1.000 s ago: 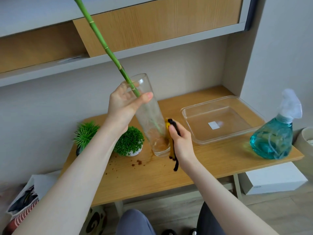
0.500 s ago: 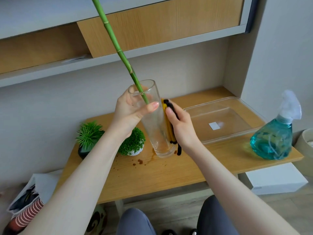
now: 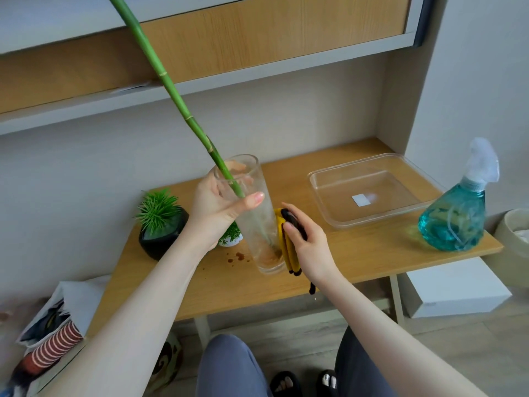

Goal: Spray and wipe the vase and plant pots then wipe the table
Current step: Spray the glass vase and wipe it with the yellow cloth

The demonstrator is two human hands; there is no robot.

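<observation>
one vase (image 3: 259, 224), two plant pots (image 3: 161, 234) (image 3: 230, 239), one spray bottle (image 3: 455, 222), one tray (image 3: 337, 222), one cloth (image 3: 289, 250).

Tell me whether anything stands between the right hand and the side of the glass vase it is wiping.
Only the yellow and black cloth, which the right hand presses flat against the lower side of the glass vase. Nothing else visible lies between them. The left hand holds the vase near its rim, on the other side.

Clear glass vase (image 3: 257, 224), smeared; matt wood table (image 3: 357, 253); yellow cloth (image 3: 287, 247).
</observation>
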